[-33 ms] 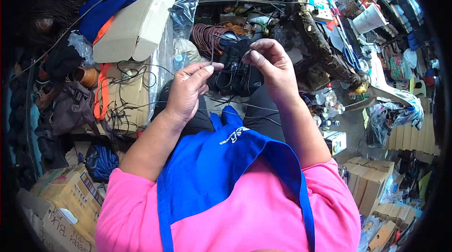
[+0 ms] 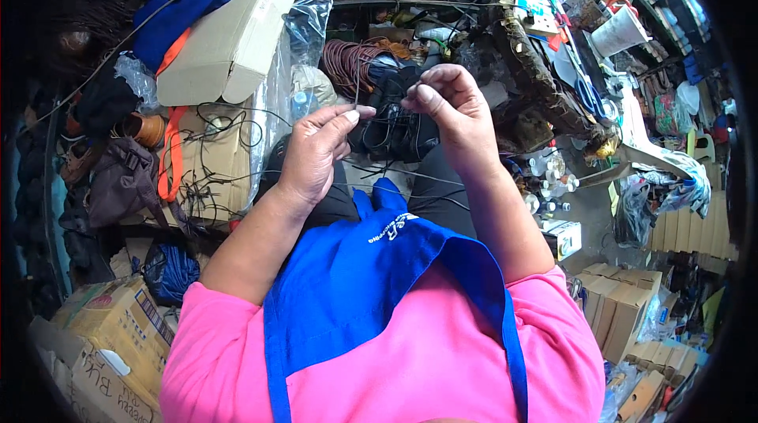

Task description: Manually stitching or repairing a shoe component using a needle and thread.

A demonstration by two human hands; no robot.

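Note:
My left hand [image 2: 317, 146] pinches a thin dark cord [image 2: 357, 90] between thumb and forefinger, and a short length of it stands up above the fingertips. To its right, my right hand [image 2: 462, 111] is raised with thumb and forefinger pressed together. Whatever that pinch holds, if anything, is too small to make out. A gap separates the two hands. Behind and between them lie black shoes [image 2: 383, 119] near my knees. A blue apron [image 2: 339, 289] covers my lap.
Left stands a cardboard box [image 2: 225, 139] strewn with black cords and an orange strap [image 2: 168, 162]. Coiled reddish-brown cord [image 2: 347, 63] lies ahead. On the right are a cluttered worn stand [image 2: 529, 52], small bottles [image 2: 553, 178] and stacked cartons [image 2: 616, 304].
My right hand's fingertips have shifted very slightly left, toward my left hand. The left hand keeps its pinch on the cord.

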